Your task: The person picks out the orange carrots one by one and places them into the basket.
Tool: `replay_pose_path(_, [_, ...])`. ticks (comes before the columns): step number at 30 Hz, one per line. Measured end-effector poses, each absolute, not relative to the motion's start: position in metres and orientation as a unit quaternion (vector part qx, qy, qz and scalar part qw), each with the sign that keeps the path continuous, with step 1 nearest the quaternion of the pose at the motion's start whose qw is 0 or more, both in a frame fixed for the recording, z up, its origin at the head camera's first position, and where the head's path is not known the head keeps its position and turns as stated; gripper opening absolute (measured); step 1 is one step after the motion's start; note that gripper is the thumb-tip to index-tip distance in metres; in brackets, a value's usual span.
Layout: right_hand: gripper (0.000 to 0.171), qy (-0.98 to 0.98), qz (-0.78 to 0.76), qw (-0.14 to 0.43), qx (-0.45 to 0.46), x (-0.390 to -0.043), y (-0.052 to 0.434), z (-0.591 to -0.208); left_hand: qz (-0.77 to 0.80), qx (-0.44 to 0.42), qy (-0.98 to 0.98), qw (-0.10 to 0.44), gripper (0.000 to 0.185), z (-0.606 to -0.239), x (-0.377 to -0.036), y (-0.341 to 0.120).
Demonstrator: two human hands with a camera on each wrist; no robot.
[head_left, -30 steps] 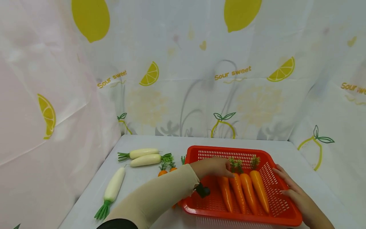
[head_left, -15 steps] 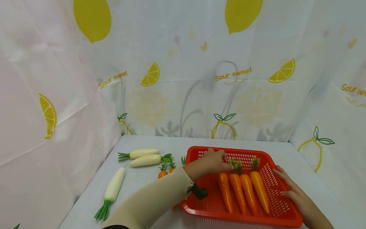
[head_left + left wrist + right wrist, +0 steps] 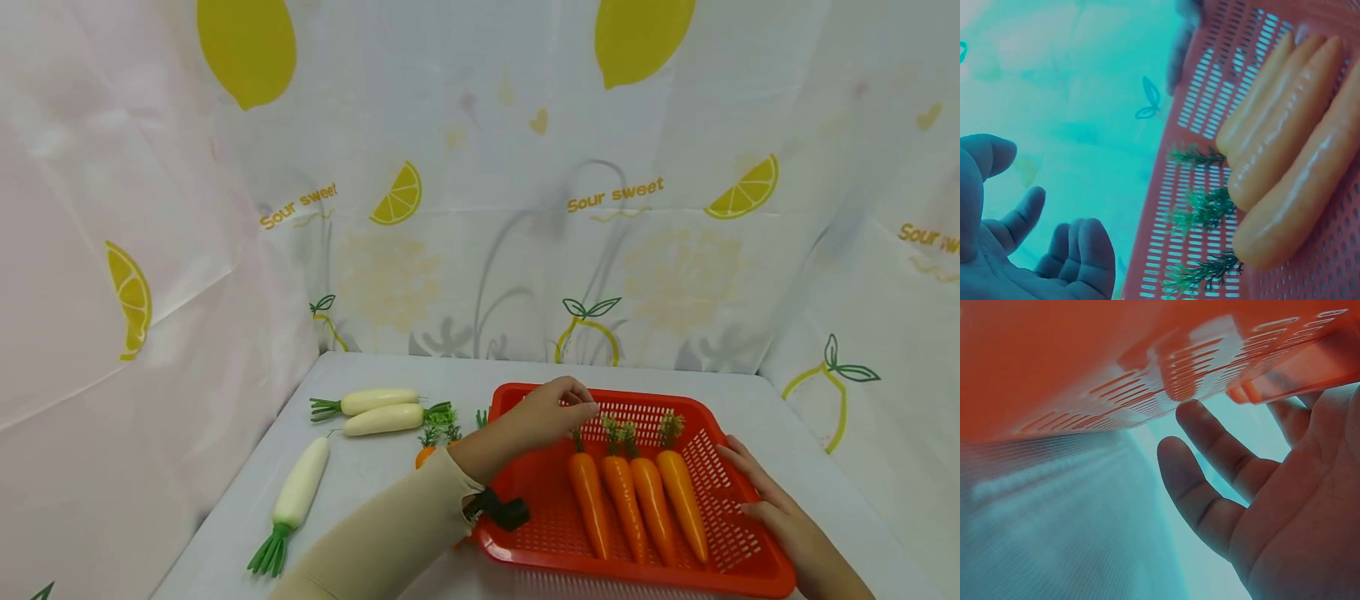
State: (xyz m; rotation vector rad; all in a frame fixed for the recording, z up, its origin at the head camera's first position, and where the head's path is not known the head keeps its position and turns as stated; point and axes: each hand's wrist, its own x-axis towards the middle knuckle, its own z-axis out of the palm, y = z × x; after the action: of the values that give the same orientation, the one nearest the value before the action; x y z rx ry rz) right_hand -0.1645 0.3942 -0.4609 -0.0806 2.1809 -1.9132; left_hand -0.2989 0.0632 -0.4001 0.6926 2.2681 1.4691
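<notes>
Hovering above a red basket (image 3: 551, 487) of carrots (image 3: 590, 504), the left hand (image 3: 551, 410) is loosely spread; the right hand (image 3: 772, 508), spread too, touches the basket.

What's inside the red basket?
Four carrots lie side by side in the red basket. The left hand and forearm hide its far left part; what lies beneath them can't be seen.

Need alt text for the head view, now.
Four orange carrots lie side by side in a red basket; a person's left hand hovers empty over its far side, and the right hand touches its right edge. To the left, three white radishes and partly hidden carrots lie on a white table.
</notes>
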Motion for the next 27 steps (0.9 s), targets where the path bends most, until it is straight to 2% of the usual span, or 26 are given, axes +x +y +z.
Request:
replay_pose_path(10, [0.066, 0.745, -0.656, 0.119, -0.022, -0.167, 0.393, -0.464, 0.599, 0.246, 0.736, 0.197, 0.033, -0.397, -0.279, 0.022])
replay_pose_path(21, [0.064, 0.747, -0.653, 0.117, -0.044, -0.165, 0.394, -0.462, 0.611, 0.228, 0.729, 0.207, 0.024, -0.396, -0.271, -0.028])
replay_pose_path(27, [0.065, 0.746, -0.653, 0.118, -0.046, -0.165, 0.394, -0.462, 0.613, 0.195, 0.741, 0.193, 0.023, -0.405, -0.276, -0.051])
